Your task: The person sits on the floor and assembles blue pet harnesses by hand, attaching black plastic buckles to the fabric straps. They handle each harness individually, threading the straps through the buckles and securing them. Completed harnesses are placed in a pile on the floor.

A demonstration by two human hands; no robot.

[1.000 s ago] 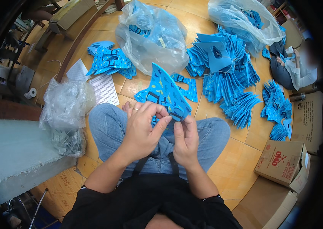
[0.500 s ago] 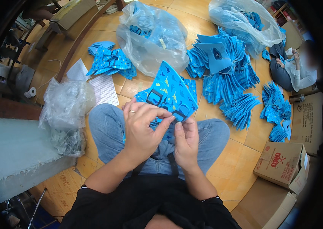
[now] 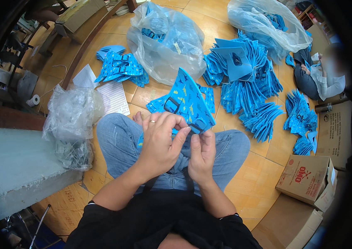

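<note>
I sit cross-legged on the floor and hold a blue patterned fabric piece [image 3: 188, 101] with black buckles above my lap. My left hand [image 3: 161, 139], with a ring on one finger, grips its lower edge from the left. My right hand [image 3: 202, 151] pinches the same edge beside a black buckle [image 3: 196, 125]. The piece stands up and fans away from me. More blue pieces lie on the floor just beyond it.
Heaps of blue fabric pieces [image 3: 248, 79] cover the tiled floor ahead and right. Two clear plastic bags [image 3: 165, 37] [image 3: 267, 23] hold more. A crumpled bag [image 3: 72, 114] lies left by a grey ledge [image 3: 14, 166]. Cardboard boxes [image 3: 309, 178] stand right. Another person [image 3: 321, 76] sits far right.
The blue piece has been turned and raised, so it now stands more upright in my hands. My fingers have shifted along its lower edge toward the buckle.
</note>
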